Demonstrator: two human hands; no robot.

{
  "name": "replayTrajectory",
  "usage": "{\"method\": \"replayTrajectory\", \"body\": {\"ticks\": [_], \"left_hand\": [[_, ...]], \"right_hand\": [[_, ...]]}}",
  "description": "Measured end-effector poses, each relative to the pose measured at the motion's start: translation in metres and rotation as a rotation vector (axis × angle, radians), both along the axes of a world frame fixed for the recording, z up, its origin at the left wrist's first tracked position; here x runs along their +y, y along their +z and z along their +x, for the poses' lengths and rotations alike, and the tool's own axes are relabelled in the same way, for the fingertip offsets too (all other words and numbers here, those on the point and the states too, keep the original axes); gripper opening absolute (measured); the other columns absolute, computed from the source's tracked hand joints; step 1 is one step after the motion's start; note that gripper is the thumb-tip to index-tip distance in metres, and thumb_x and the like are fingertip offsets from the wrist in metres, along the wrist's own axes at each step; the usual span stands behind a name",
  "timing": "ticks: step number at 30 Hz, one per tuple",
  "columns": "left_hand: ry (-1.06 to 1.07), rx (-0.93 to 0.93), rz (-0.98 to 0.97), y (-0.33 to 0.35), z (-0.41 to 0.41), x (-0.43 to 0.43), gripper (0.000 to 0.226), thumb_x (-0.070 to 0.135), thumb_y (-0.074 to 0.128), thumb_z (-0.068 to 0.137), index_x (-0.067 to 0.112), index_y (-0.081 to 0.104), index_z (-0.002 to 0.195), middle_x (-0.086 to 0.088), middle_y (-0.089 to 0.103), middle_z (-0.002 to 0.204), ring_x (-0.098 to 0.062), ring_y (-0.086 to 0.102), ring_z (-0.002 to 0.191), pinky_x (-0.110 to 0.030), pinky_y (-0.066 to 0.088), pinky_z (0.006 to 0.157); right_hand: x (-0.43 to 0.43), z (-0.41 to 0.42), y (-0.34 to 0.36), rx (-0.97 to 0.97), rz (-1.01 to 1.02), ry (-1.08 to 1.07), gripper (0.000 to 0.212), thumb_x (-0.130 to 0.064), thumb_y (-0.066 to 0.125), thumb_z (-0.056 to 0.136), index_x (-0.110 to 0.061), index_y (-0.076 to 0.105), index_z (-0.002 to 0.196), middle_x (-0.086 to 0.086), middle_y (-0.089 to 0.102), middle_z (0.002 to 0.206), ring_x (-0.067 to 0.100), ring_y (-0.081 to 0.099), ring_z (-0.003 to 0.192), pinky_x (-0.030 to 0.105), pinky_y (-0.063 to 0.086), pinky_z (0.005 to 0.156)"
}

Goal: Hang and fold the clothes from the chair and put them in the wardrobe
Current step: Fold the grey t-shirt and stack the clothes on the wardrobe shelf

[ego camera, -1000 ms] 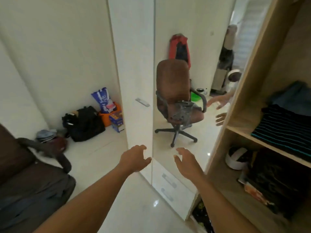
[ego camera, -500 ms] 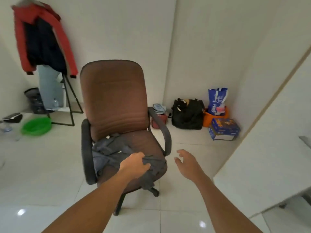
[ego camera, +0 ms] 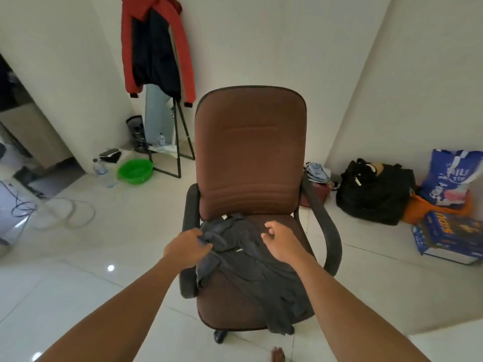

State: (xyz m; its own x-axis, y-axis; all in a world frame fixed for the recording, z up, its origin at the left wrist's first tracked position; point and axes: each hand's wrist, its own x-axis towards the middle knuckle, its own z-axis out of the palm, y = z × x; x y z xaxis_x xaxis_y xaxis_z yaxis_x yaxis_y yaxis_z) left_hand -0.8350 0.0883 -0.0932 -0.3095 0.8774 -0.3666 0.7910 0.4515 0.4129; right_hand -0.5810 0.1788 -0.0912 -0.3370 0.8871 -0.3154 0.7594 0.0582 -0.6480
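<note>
A green basin (ego camera: pixel 134 171) sits on the floor at ten o'clock from the chair (ego camera: pixel 248 152), and a red jacket (ego camera: pixel 154 45) hangs at eleven. The left hand (ego camera: pixel 187 246) grips the nine o'clock edge of the dark garment (ego camera: pixel 248 259), its fingers curled into the cloth. The garment lies crumpled across the brown seat and spills over the front edge toward five o'clock. The right hand (ego camera: pixel 281 244) rests on the garment's three o'clock side with its fingers curled; I cannot tell whether it holds cloth. A black bag (ego camera: pixel 376 194) stands on the floor at three o'clock, with a blue box (ego camera: pixel 449 236) beyond it.
</note>
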Motion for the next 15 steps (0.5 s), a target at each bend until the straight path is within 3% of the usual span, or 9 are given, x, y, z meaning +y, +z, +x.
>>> {"method": "replayTrajectory", "body": {"ticks": [3,7,10,15], "left_hand": [[0.057,-0.019,-0.006,-0.026,-0.015,0.039,0.047,0.048,0.058,0.089,0.021,0.057,0.127,-0.006,0.068,0.118,-0.027,0.064,0.101,-0.036,0.054,0.084],[0.148,-0.156,-0.030,-0.078,-0.021,0.098,0.056,0.037,0.067,0.090,0.016,0.053,0.139,-0.009,0.063,0.130,-0.028,0.061,0.116,-0.035,0.051,0.095],[0.209,-0.238,-0.083,-0.131,-0.026,0.145,0.062,0.039,0.070,0.087,0.017,0.052,0.141,-0.009,0.060,0.133,-0.025,0.060,0.117,-0.037,0.051,0.098],[0.338,-0.213,-0.155,-0.217,-0.042,0.214,0.062,0.041,0.067,0.087,0.017,0.047,0.141,-0.009,0.046,0.144,-0.030,0.044,0.133,-0.046,0.042,0.107]], "right_hand": [[0.051,-0.024,-0.025,-0.026,-0.034,0.065,0.046,-0.035,0.053,0.099,-0.019,0.046,0.142,0.007,0.054,0.141,0.022,0.050,0.131,0.036,0.042,0.105],[0.128,-0.055,-0.082,-0.065,-0.064,0.138,0.044,-0.034,0.052,0.100,-0.018,0.047,0.141,0.004,0.044,0.146,0.022,0.047,0.132,0.036,0.041,0.106],[0.182,-0.076,-0.141,-0.106,-0.123,0.192,0.043,-0.033,0.052,0.100,-0.015,0.049,0.139,0.003,0.035,0.150,0.021,0.046,0.132,0.033,0.038,0.105],[0.245,-0.104,-0.240,-0.193,-0.206,0.270,0.042,-0.029,0.054,0.099,-0.013,0.051,0.138,0.005,0.027,0.157,0.021,0.037,0.141,0.032,0.032,0.111]]}}
